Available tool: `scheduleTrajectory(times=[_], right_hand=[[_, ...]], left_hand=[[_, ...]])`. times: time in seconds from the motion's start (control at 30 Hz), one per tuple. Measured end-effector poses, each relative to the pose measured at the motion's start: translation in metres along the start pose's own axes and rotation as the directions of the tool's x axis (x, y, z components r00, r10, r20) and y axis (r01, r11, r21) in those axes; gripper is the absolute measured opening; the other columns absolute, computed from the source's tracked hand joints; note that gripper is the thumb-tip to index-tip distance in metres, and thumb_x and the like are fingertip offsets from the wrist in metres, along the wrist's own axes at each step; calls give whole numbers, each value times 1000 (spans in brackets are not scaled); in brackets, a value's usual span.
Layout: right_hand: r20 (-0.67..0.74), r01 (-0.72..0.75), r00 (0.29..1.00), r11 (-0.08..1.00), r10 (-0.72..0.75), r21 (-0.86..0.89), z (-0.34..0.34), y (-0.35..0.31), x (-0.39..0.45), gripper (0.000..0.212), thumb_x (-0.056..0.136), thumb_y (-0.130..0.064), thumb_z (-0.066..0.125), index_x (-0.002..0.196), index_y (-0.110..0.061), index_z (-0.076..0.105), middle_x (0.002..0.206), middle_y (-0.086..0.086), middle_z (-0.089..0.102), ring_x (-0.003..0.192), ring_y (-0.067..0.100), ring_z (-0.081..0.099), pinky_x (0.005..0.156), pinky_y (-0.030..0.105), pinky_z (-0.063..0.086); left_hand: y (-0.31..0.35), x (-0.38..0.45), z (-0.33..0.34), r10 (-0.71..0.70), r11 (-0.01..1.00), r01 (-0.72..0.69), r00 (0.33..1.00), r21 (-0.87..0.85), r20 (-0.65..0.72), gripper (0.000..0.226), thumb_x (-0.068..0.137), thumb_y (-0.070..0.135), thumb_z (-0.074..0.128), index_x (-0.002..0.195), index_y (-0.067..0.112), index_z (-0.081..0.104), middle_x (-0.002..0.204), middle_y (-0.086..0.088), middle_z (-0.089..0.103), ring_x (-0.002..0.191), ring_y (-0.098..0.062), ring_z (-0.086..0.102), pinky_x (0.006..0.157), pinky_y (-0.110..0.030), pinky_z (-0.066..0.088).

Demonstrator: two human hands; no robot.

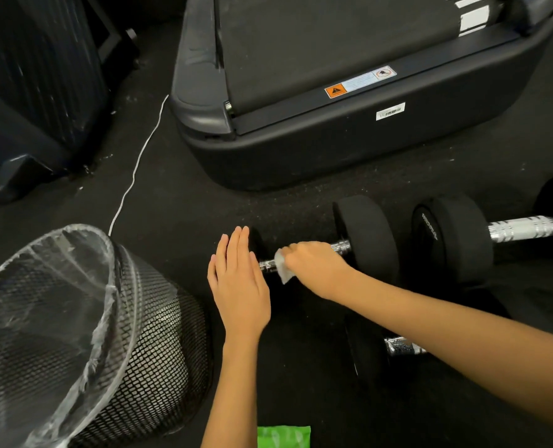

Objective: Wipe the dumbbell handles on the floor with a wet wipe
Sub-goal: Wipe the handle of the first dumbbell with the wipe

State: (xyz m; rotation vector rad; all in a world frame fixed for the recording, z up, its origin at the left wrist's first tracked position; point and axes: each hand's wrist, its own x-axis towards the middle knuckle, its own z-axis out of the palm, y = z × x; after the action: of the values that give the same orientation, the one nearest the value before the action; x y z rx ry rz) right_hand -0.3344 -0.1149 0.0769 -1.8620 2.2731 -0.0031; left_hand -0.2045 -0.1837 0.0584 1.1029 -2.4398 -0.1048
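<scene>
A black dumbbell (367, 237) lies on the dark floor with a chrome handle (341, 246). My right hand (313, 266) grips that handle with a white wet wipe (281, 268) wrapped under the fingers. My left hand (238, 279) lies flat with straight fingers on the dumbbell's left weight, which it mostly hides. A second dumbbell (452, 237) with a knurled chrome handle (527, 226) lies to the right. A third dumbbell (365, 347) sits nearer me, partly hidden under my right forearm.
A black mesh bin (146, 344) lined with clear plastic stands at the left. A treadmill base (349, 147) fills the space behind the dumbbells. A white cord (139, 163) runs across the floor. A green wipe pack (283, 436) lies at the bottom edge. A dark suitcase (42, 76) stands far left.
</scene>
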Motion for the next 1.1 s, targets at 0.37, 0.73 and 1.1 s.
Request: scheduleTrajectory(times=[0.37, 0.73, 1.1], right_hand=[[-172, -49, 985, 990, 25, -134, 32, 3, -11, 55, 95, -10, 51, 144, 4, 32, 136, 20, 50, 127, 33, 48, 111, 41, 37], [-195, 8, 981, 1000, -8, -1, -22, 28, -52, 79, 91, -7, 60, 155, -5, 12, 162, 12, 17, 150, 24, 17, 122, 34, 9], [-338, -100, 880, 825, 334, 556, 4, 83, -101, 70, 95, -49, 50, 155, -29, 21, 164, -6, 9, 150, 8, 6, 116, 26, 17]], left_hand=[[1, 3, -2, 12, 1000, -12, 1000, -2, 21, 53, 100, 30, 17, 149, 18, 36, 154, 2, 37, 146, -17, 24, 118, -40, 17], [28, -10, 6, 305, 952, -306, 945, -11, 117, 51, 96, 12, 54, 145, 9, 41, 152, -7, 40, 144, -20, 30, 120, -41, 19], [55, 4, 67, 478, 870, -428, 853, -245, 207, 44, 97, 7, 52, 141, 9, 47, 126, -4, 60, 116, -21, 56, 110, -37, 35]])
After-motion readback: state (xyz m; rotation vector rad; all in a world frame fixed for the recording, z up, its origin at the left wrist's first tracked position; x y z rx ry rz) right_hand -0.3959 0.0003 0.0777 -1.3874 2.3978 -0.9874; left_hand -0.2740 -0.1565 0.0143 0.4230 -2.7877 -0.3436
